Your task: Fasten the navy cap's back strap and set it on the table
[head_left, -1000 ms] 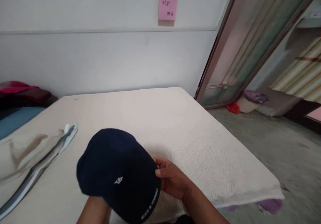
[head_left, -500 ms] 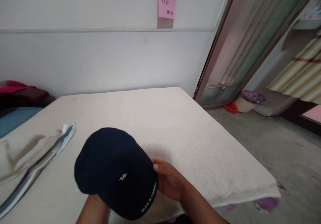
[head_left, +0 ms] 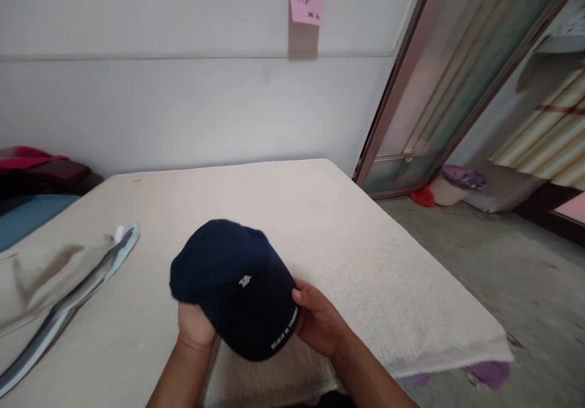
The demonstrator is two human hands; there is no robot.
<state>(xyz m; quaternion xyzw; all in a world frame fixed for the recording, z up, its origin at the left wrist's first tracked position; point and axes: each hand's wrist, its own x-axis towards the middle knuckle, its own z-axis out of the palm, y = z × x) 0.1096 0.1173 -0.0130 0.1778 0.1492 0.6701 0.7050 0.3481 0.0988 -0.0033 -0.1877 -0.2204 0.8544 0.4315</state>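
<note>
A dark navy baseball cap [head_left: 223,261] is held up over the near part of the pale textured bed cover [head_left: 256,194]. Its brim points to the lower right, with "BELIEVE IN YOURSELF" printed along the edge and a small white emblem near the crown. My right hand [head_left: 317,316] pinches the brim's right side, thumb on top and fingers beneath. The cap's left side rests over my left hand [head_left: 195,325], whose fingers are hidden under or inside the crown.
Beige fabric with a grey and white edging [head_left: 68,304] lies at the left. Behind stands a white wall with a pink note [head_left: 305,5]. To the right are a glass sliding door [head_left: 406,91], a bin [head_left: 450,185], a red bag [head_left: 423,196] and a striped curtain [head_left: 548,133].
The cap has moved up and to the right and tilted, so its crown looks shorter. More of my left palm and wrist shows below it. My right hand keeps its pinch on the brim.
</note>
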